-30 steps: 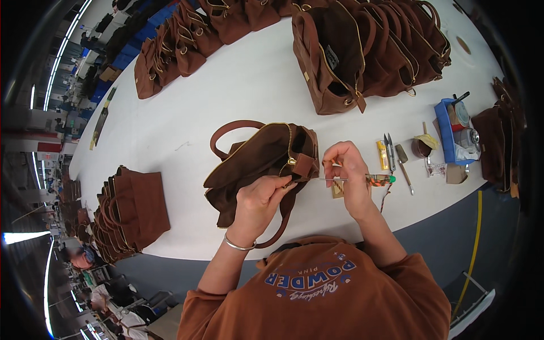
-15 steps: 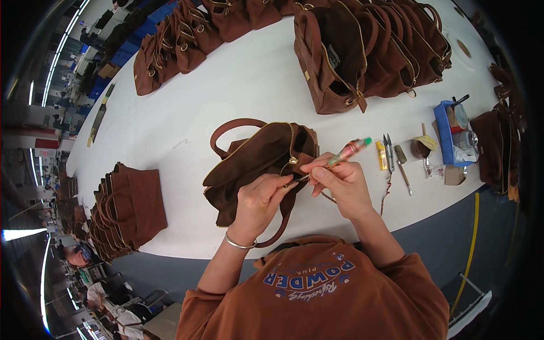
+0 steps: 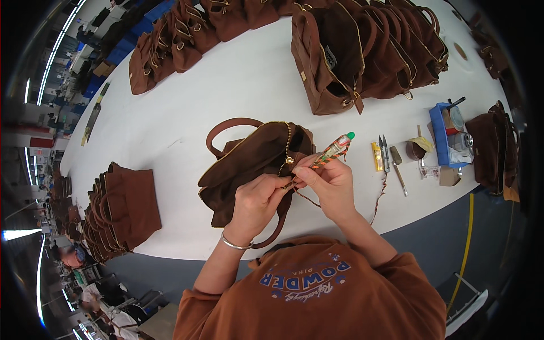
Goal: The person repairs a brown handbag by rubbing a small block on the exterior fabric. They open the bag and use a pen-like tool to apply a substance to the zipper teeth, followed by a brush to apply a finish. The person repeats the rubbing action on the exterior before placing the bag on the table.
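Note:
A dark brown handbag (image 3: 241,153) with a gold zipper lies unzipped in front of me, one handle looped out at its far left. My left hand (image 3: 258,198) pinches the bag's edge close to the zipper end. In my right hand (image 3: 334,187) is a pen-shaped tool (image 3: 331,150) with a green end and an orange-and-dark twisted cord. Its tip points down at the spot that my left fingers pinch; the fingers hide whether it touches the bag. The cord (image 3: 378,207) trails over the table to the right.
Finished-looking brown handbags stand in rows at the far right (image 3: 340,62), far left (image 3: 156,65) and near left (image 3: 133,207). On the right lie scissors-like snips (image 3: 385,153), a yellow box (image 3: 377,157), a brush (image 3: 398,164), a small pot (image 3: 416,148) and a blue bin (image 3: 439,133).
The pen-shaped tool has swung more upright, and my right hand has shifted slightly left. My left hand keeps its pinch on the bag. The whole view has drifted a little.

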### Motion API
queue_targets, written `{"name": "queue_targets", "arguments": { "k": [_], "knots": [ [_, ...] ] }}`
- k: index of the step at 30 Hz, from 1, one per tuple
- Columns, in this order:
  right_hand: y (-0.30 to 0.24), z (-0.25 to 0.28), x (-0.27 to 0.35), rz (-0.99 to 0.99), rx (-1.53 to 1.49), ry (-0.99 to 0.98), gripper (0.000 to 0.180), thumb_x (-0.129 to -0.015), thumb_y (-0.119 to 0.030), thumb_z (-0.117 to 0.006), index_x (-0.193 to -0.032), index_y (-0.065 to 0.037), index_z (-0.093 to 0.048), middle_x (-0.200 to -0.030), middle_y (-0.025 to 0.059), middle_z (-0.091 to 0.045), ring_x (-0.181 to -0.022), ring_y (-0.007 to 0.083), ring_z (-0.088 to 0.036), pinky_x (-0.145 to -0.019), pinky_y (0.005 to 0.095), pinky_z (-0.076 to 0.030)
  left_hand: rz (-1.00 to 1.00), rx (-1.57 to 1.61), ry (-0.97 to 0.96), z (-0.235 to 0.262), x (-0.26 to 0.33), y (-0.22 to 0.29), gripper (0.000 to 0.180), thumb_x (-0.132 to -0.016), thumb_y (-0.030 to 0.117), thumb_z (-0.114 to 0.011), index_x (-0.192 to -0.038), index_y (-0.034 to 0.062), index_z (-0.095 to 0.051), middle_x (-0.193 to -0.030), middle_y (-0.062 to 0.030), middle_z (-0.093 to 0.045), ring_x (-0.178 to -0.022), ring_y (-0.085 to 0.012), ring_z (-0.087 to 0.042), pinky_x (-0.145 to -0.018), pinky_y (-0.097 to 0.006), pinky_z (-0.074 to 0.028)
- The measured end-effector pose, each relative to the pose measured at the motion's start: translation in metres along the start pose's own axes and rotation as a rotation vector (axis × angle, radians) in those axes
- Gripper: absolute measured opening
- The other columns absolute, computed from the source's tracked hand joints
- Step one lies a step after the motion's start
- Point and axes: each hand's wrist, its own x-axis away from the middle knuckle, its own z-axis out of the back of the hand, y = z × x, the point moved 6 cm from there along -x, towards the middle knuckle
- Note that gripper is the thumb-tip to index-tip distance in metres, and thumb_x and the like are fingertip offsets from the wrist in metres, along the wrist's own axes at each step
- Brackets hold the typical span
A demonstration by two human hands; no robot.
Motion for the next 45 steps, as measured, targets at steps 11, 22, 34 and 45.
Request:
{"name": "queue_targets", "arguments": {
  "k": [11, 22, 34, 45],
  "knots": [
    [-0.003, 0.014, 0.005, -0.069, 0.059, -0.018, 0.014, -0.093, -0.015, -0.068, -0.099, -0.002, -0.064, -0.082, 0.001, -0.064, -0.072, 0.0038, -0.059, -0.063, 0.0198, -0.049, 0.035, 0.022, -0.001, -0.006, -0.001, 0.0, 0.012, -0.078, 0.001, -0.078, -0.087, 0.001, -0.07, -0.079, -0.0107, -0.07, -0.064, -0.0179, -0.067, -0.058, -0.027, -0.052],
    [-0.095, 0.061, 0.018, 0.076, 1.088, -0.189, 0.028, -0.094, -0.022, -0.064, -0.084, 0.004, -0.063, -0.075, 0.0085, -0.061, -0.063, 0.0167, -0.06, -0.058, 0.0336, -0.046, 0.088, 0.035, 0.026, -0.005, -0.003, 0.004, 0.012, -0.076, -0.002, -0.078, -0.085, -0.0035, -0.07, -0.078, -0.0119, -0.07, -0.067, -0.0155, -0.066, -0.064, -0.026, -0.051],
    [-0.045, 0.07, 0.011, 0.039, 0.013, -0.086, 0.021, -0.094, -0.021, -0.067, -0.095, -0.001, -0.073, -0.071, -0.0023, -0.057, -0.057, 0.0054, -0.052, -0.053, 0.0214, -0.043, 0.119, 0.046, 0.025, -0.01, -0.002, 0.0, 0.011, -0.078, 0.0, -0.077, -0.084, -0.004, -0.07, -0.075, -0.0085, -0.069, -0.066, -0.0115, -0.061, -0.063, -0.025, -0.049],
    [-0.02, 0.041, 0.0, -0.114, -0.222, 0.055, 0.007, -0.09, -0.004, -0.068, -0.088, -0.004, -0.061, -0.079, 0.0062, -0.065, -0.057, 0.0074, -0.056, -0.05, 0.0211, -0.045, 0.152, 0.143, -0.036, -0.003, -0.007, -0.011, 0.013, -0.08, 0.004, -0.078, -0.09, -0.0008, -0.072, -0.075, -0.008, -0.07, -0.064, -0.0097, -0.062, -0.059, -0.023, -0.049]
  ]
}}
